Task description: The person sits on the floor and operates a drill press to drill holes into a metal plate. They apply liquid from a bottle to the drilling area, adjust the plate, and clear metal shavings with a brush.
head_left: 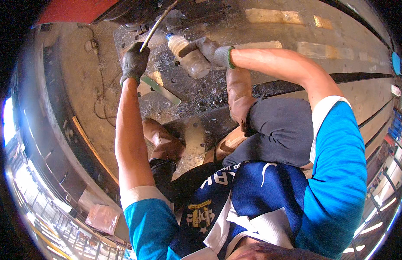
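My left hand (135, 63), in a dark grey glove, is closed around the lower end of a thin pale rod (156, 25). The rod slants up and away to the right, toward dark machinery at the far edge. My right hand (208, 51), gloved in grey with a green cuff, curls over the side of a clear plastic bottle (196, 65) with a blue cap. The bottle lies tilted, cap pointing up and left, with cloudy contents; whether it rests on the metal surface I cannot tell. Below my left hand a flat greenish metal strip (162, 91) lies on that surface.
Dark debris (205, 97) is scattered over the stained metal plate near my brown boots (241, 95). A red panel (75, 11) overhangs at the far left. A cable (99, 86) and a long wooden strip (94, 149) lie left. Pale flat pieces (274, 16) lie far right.
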### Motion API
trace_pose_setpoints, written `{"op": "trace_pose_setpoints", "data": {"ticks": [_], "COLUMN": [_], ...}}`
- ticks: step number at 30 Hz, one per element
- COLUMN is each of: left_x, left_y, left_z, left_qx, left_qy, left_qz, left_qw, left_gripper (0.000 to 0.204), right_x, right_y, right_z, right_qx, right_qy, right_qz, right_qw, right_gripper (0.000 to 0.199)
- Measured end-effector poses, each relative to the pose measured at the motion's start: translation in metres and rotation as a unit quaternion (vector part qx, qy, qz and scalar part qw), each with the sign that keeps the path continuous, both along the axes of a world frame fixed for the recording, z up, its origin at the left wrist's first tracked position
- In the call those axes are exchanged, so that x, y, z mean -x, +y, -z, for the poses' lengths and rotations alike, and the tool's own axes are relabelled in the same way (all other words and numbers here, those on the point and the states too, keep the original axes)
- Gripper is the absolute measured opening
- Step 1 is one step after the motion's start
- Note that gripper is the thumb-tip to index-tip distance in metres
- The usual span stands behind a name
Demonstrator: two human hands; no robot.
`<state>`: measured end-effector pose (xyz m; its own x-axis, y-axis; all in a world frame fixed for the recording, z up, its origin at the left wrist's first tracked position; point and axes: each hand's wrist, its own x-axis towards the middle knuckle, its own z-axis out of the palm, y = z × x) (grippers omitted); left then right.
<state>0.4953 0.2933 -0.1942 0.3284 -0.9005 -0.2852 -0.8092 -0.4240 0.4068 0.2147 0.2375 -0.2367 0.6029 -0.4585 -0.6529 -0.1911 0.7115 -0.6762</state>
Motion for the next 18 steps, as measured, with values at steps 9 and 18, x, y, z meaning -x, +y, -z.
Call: {"op": "trace_pose_setpoints", "data": {"ticks": [9, 18], "left_x": [-0.009, 0.003], "left_y": [0.002, 0.001], "left_z": [0.016, 0.003], "left_qx": [0.026, 0.010], "left_qy": [0.008, 0.008], "left_qz": [0.014, 0.003], "left_qw": [1.000, 1.000], "left_gripper": [0.039, 0.039], "right_x": [-0.001, -0.003], "right_y": [0.001, 0.004], "right_z": [0.000, 0.005], "right_qx": [-0.003, 0.002], "right_qy": [0.001, 0.011], "right_qz": [0.000, 0.013], "right_qw": [1.000, 1.000], "right_gripper": [0.034, 0.034]}}
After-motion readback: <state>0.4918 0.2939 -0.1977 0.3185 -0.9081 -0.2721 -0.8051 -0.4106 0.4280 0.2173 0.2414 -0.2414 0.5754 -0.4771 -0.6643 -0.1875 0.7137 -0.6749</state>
